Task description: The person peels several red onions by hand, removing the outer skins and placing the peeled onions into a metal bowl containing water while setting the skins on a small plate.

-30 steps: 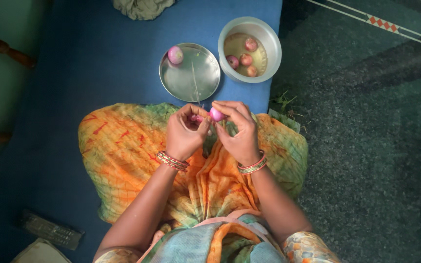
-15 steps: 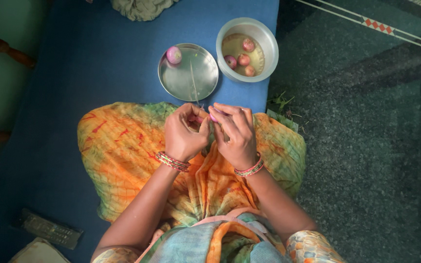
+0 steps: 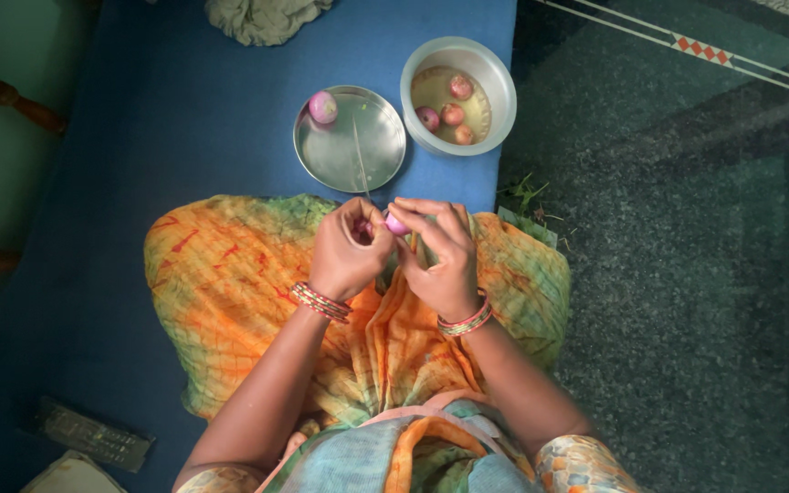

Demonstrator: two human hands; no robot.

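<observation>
Seated cross-legged on a blue mattress (image 3: 184, 137), orange and green patterned cloth (image 3: 230, 292) spread over the lap. Left hand (image 3: 347, 251) curled shut, fingers folded round something small and pinkish that is mostly hidden; looks like a peel scrap or knife grip, cannot tell which. Right hand (image 3: 440, 256) closed on a small round pink-purple onion (image 3: 395, 224), pinched at the fingertips. Onion sits between both hands, touching both, just above the lap's front edge. Roughly round, no clear long axis visible. Right hand carries it; left works against it from the other side. Thin metal blade (image 3: 358, 160) sticks up from near the left hand's fingers, pointing away from the body across a round shallow steel plate (image 3: 372, 169). Plate lies on the mattress just beyond the hands, slightly nearer the left one, with a single peeled pink onion (image 3: 322, 107) at its far-left rim. Round steel pot (image 3: 497, 78) just right of the plate, touching or almost, holding water and four small reddish onions (image 3: 449, 114). Pot lies ahead of the right hand. Crumpled grey-green rag (image 3: 262, 18) at far mattress edge. Dark remote-like object (image 3: 93, 434) near the left elbow. Scraps of green stalk (image 3: 527, 196) on the dark speckled floor (image 3: 687, 274) at right.
</observation>
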